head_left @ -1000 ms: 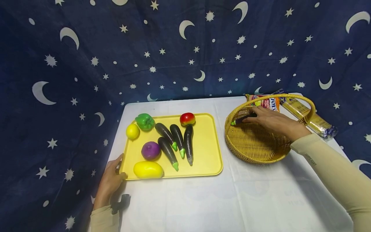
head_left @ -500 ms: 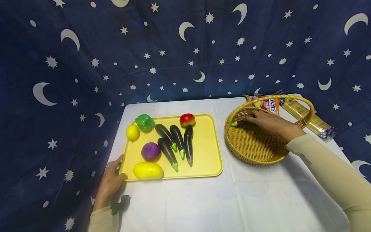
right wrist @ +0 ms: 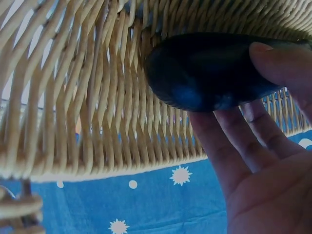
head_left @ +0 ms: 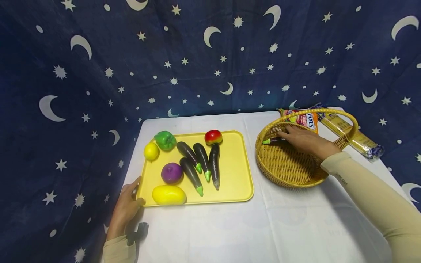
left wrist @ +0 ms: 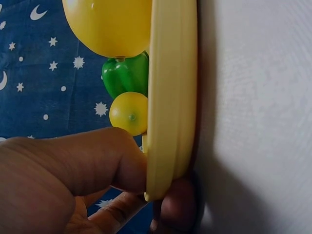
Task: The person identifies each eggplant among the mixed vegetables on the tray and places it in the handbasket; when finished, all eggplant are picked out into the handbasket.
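My right hand [head_left: 306, 141] reaches inside the wicker basket [head_left: 286, 170] and holds a dark eggplant [right wrist: 195, 73] between thumb and fingers. Its green stem end points left, close to the basket's inner wall. At the left, my left hand [head_left: 125, 204] grips the edge of a yellow tray [head_left: 235, 168], thumb on top and a finger beneath, as the left wrist view shows. On the tray lie several more eggplants [head_left: 214, 166], a green bell pepper [head_left: 165, 140], a lemon [head_left: 151, 151], a round purple vegetable [head_left: 171, 173], a long yellow fruit [head_left: 169, 195] and a red-yellow mango [head_left: 213, 137].
Behind the basket lie a FOX'S candy bag [head_left: 300, 118] and a long golden packet [head_left: 350, 133], near the table's back right corner. The basket's handle [head_left: 315, 110] arches over my right hand. A dark star-patterned cloth [head_left: 197, 54] hangs behind the white table [head_left: 210, 233].
My right hand has lowered slightly into the basket with the eggplant, its forearm shifting a little to the left. The left hand and tray stay put.
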The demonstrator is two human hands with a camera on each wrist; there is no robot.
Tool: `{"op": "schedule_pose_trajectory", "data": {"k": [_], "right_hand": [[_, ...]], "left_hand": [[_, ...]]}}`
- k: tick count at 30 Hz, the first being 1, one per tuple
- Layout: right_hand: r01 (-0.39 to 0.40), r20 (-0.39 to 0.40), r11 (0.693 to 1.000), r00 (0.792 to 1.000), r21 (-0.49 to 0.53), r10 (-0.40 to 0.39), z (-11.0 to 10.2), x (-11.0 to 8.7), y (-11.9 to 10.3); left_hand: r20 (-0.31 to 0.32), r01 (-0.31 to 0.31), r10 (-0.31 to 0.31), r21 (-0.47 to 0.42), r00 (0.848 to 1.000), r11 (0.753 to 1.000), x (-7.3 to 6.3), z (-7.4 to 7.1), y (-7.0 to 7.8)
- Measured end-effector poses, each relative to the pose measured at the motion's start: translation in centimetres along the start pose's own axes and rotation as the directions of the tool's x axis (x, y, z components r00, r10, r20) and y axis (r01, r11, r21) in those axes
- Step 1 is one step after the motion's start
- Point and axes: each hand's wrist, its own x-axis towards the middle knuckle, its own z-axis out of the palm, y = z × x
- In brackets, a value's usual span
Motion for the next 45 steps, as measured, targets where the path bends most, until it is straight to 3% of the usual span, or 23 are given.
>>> {"op": "schedule_pose_trajectory", "data": {"k": [11, 16, 26, 33, 35, 39, 43, 45], "right_hand": [[-0.085, 0.103, 0.995, 0.992, 0.058, 0.079, 0.3, -0.5, 0.0], [-0.100, 0.109, 0.993, 0.990, 0.059, 0.094, 0.3, -0.6, -0.1], [-0.061, -0.039, 0.996, 0.997, 0.066, 0.064, 0.4, -1.3, -0.3], [-0.067, -0.137, 0.985, 0.987, 0.156, 0.089, -2.4, -3.3, -2.4], [-0.028, -0.218, 0.984, 0.974, 0.175, 0.067, -3.3, -4.0, -3.4], [0.018, -0.391, 0.978, 0.918, 0.206, 0.066, -4.5, -5.1, -5.9], [-0.032, -0.462, 0.949, 0.868, 0.313, 0.181, -5.0, -6.2, -9.3], [-0.040, -0.510, 0.934, 0.829, 0.355, 0.229, -5.0, -6.7, -11.1]], "left_hand": [[-0.005, -0.004, 0.004, -0.007, 1.000, 1.000, -0.1, 0.0, -0.1], [-0.003, -0.028, 0.028, -0.012, 1.000, 1.000, 0.0, 0.0, -0.3], [-0.008, -0.018, 0.017, -0.012, 1.000, 1.000, -0.2, 0.4, -0.4], [-0.014, -0.011, 0.011, -0.009, 1.000, 1.000, -0.3, 0.1, -0.2], [-0.015, -0.011, 0.011, -0.008, 1.000, 1.000, -0.3, 0.0, -0.2], [-0.014, -0.012, 0.012, -0.010, 1.000, 1.000, -0.3, -0.1, -0.3], [-0.010, -0.020, 0.020, -0.007, 1.000, 1.000, -0.1, 0.0, -0.4], [-0.009, -0.027, 0.027, -0.003, 1.000, 1.000, -0.1, 0.1, -0.5]]}}
